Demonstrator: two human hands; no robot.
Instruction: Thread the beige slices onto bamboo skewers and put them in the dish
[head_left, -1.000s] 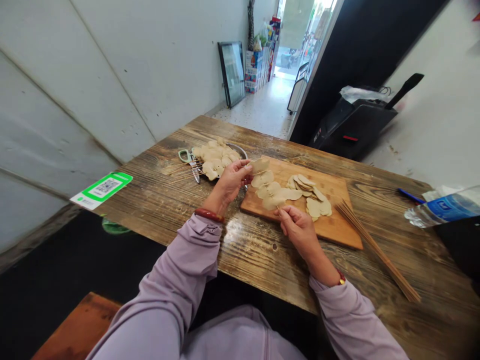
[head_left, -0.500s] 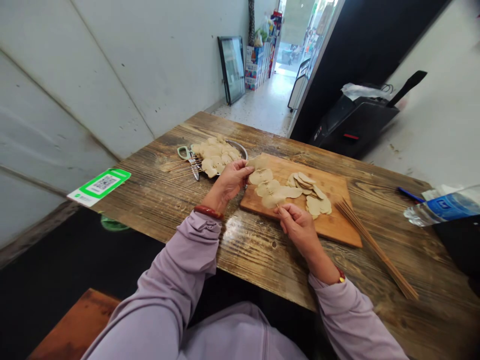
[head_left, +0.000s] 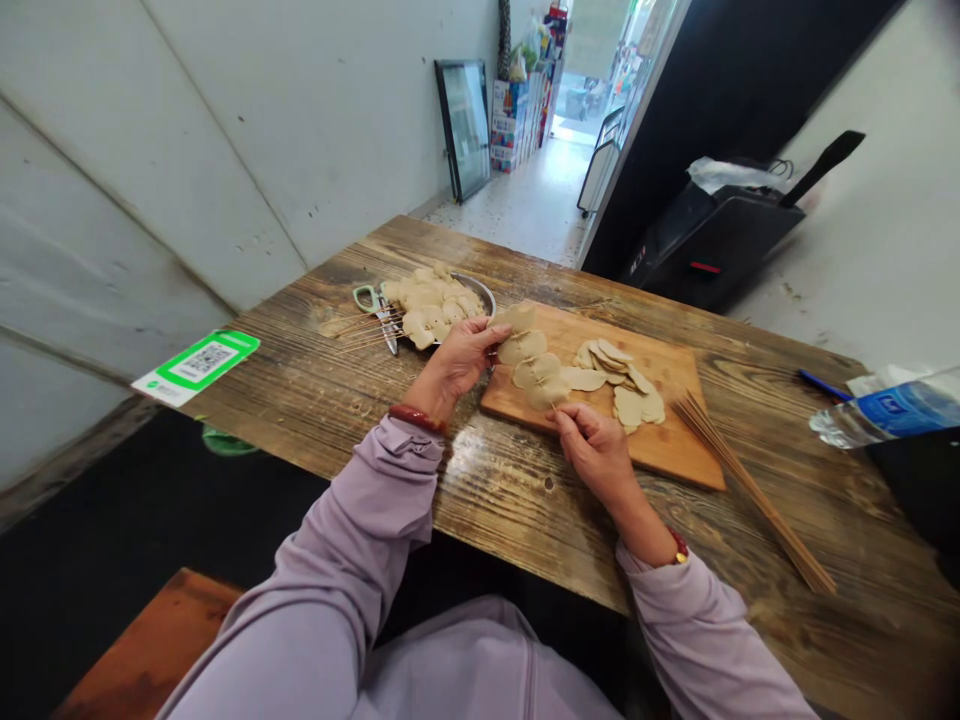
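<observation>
Several thin, pale beige slices (head_left: 523, 348) are threaded on a thin skewer held over the cutting board. My left hand (head_left: 463, 358) pinches the slice at the skewer's far end. With thumb and fingers closed, my right hand (head_left: 594, 447) grips the near end of the skewer, just below the last slice. Loose slices (head_left: 634, 402) lie in a small heap on the wooden cutting board (head_left: 675, 455), right of the skewer. Beyond my left hand, a metal plate (head_left: 489, 292) bears a pile of filled skewers (head_left: 431, 300), their bare ends pointing left.
Green-handled scissors (head_left: 367, 298) lie beside the plate. A bundle of bare skewers (head_left: 757, 495) rests partly on the board's right edge. A water bottle (head_left: 892, 410) and a blue pen (head_left: 823, 385) are at the right. A QR-code card (head_left: 196, 366) sits at the table's left edge.
The slice at the far end has shifted slightly left with my left hand. My right hand keeps its hold on the skewer. The camera view has tilted a little.
</observation>
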